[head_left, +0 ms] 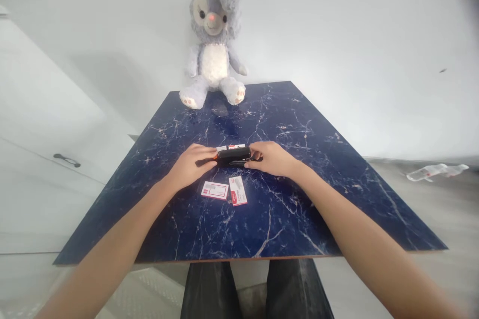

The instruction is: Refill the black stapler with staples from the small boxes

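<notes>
The left hand [189,165] and right hand [271,158] grip, clenched, a black orange-tipped case [232,154]; just below it lie two red-and-white cards [214,190], their print unreadable.

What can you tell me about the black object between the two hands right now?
The black object is a long, low, glossy casing, plastic-looking, of unclear kind. An orange accent marks its left end, and thin dark parts project from both ends. It lies level across the view, the left hand at one end, the right hand at the other, above a blue marbled tabletop.
</notes>
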### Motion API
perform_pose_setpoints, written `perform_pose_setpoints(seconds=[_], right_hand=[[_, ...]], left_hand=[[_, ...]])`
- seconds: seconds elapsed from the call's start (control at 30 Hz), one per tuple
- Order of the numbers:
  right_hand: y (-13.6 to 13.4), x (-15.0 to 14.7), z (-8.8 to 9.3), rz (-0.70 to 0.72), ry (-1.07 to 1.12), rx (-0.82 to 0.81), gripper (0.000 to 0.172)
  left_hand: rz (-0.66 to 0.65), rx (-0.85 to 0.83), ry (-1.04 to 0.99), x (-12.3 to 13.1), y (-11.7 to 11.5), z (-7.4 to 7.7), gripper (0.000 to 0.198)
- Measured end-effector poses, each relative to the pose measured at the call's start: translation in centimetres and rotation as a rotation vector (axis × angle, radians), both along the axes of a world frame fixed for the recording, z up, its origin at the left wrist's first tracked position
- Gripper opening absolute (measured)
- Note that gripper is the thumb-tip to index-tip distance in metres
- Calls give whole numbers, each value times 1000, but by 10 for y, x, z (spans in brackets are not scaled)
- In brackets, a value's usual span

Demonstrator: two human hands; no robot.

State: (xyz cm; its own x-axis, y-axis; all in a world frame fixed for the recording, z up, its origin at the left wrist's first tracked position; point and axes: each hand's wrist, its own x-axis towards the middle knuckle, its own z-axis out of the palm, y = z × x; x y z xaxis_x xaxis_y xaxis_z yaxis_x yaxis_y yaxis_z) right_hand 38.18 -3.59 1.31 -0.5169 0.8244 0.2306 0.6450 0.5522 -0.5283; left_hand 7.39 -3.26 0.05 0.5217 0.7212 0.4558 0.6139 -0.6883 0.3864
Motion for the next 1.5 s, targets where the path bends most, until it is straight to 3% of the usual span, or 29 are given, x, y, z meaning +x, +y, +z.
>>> perform_pose_setpoints(seconds=[0.2,0.43,0.57,0.67,0.87,1.0,1.17,1.27,1.37,1.5], right_hand=[[0,6,4,1,4,-33,19],[6,29,9,-12,-2,18,13],[8,42,14,-170,100,133,38],[6,36,14,-219,158,211,47],[-2,13,6,-103,123,277,46],[-3,8,2,-93,108,322,47],[-7,2,2,-127,128,394,48],[-13,-4,5,-108,123,414,49],[-24,-14,10,-21,130,414,43],[-50,-44,9,210,112,345,21]], left_hand=[[-46,7,13,-2,0,1,29],[70,-41,5,0,-4,3,26],[118,-86,37,-2,-5,6,33],[146,-83,14,-6,-1,4,38],[57,-93,141,-9,10,-7,38],[166,-77,63,-6,6,-3,32],[212,-55,-138,-4,-2,6,37],[238,-21,-103,-6,0,7,38],[194,-43,60,-11,5,2,29],[154,-88,152,-12,8,-6,26]])
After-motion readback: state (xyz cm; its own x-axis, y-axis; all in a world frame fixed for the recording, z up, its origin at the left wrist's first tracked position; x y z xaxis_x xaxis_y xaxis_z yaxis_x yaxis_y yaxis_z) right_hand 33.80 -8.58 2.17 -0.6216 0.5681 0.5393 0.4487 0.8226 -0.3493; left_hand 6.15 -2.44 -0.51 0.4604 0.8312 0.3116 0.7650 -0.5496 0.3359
